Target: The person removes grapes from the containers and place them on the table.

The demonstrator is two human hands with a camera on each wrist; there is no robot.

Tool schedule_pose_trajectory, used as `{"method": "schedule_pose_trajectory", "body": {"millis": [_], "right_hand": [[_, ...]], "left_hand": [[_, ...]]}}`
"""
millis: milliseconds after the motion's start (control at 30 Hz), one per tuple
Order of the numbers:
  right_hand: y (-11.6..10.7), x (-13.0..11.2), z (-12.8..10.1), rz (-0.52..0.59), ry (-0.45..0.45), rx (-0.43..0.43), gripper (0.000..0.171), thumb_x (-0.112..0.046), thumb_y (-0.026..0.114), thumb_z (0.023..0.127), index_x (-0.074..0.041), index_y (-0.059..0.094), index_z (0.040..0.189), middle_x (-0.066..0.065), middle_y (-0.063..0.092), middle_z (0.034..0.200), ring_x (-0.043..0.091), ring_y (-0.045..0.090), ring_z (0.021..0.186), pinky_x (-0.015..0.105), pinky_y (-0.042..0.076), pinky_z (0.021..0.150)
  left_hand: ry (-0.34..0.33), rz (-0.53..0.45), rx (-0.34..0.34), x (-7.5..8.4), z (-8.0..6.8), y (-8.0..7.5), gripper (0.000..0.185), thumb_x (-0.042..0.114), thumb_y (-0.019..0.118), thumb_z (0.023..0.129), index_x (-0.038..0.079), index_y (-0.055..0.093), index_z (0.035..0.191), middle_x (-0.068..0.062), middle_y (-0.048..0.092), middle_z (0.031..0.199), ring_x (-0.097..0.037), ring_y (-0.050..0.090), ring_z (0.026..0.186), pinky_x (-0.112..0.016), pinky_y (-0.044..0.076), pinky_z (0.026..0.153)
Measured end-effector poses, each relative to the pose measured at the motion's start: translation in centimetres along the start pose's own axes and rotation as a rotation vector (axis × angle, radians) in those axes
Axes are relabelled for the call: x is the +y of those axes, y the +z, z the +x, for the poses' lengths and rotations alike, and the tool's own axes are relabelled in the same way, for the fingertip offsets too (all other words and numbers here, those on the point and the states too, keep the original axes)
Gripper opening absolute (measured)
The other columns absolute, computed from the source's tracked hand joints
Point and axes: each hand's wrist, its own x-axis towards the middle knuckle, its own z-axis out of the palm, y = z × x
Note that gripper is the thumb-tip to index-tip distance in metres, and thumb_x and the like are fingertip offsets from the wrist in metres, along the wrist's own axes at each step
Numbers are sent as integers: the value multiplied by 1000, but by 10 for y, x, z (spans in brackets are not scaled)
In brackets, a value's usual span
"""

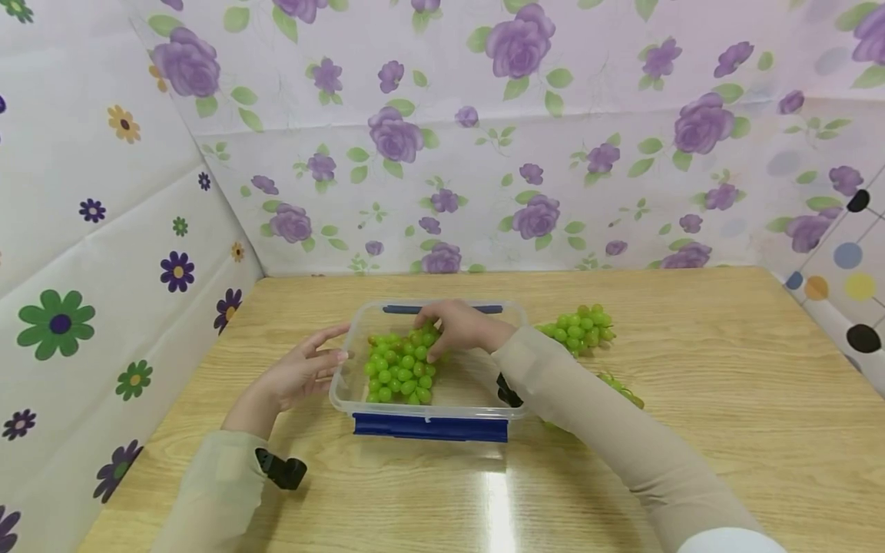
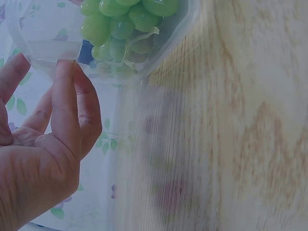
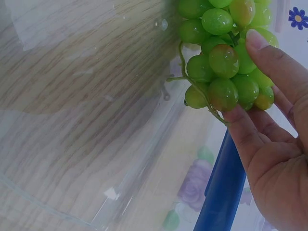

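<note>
A clear plastic container (image 1: 427, 412) with blue latches sits on the table. Green grapes (image 1: 397, 372) fill its left part. My right hand (image 1: 459, 326) reaches inside from above, its thumb and fingers holding a bunch of green grapes (image 3: 224, 62) at the right of the pile; a thin stem hangs from it in the right wrist view. At the container's left wall, my left hand (image 1: 300, 372) touches the rim with loosely bent fingers (image 2: 65, 96). Grapes (image 2: 120, 24) also show through the wall in the left wrist view.
Right of the container lies another grape bunch (image 1: 581, 329) on the wooden table (image 1: 726, 369). A further bunch (image 1: 620, 389) is mostly hidden by my right forearm. Flowered cloth (image 1: 442, 153) stands behind the table, with patterned cloth on both sides.
</note>
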Motion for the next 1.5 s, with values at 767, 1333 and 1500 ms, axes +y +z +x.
{"method": "schedule_pose_trajectory", "body": {"millis": [767, 1333, 1500], "right_hand": [[-3, -5, 0, 110, 17, 30, 39, -16, 78, 79, -12, 66, 116, 3, 63, 118, 22, 56, 110, 28, 51, 88], [-5, -4, 3, 119, -12, 50, 32, -14, 78, 80, -11, 68, 111, 3, 67, 114, 21, 57, 112, 25, 52, 87], [-6, -3, 2, 105, -22, 42, 31, -14, 75, 82, -11, 68, 112, 3, 66, 115, 22, 57, 112, 26, 52, 87]], "left_hand": [[4, -22, 5, 0, -2, 0, 69, 23, 52, 99, 20, 11, 154, -29, 27, 147, -16, 60, 109, -29, 53, 85], [-17, 9, -1, 1, -1, -3, 70, 25, 52, 99, 21, 10, 154, -27, 27, 147, -25, 53, 120, -32, 50, 92], [-20, -17, -5, 0, 1, -3, 70, 24, 53, 99, 21, 11, 154, -27, 27, 147, -19, 58, 113, -30, 51, 90]]}}
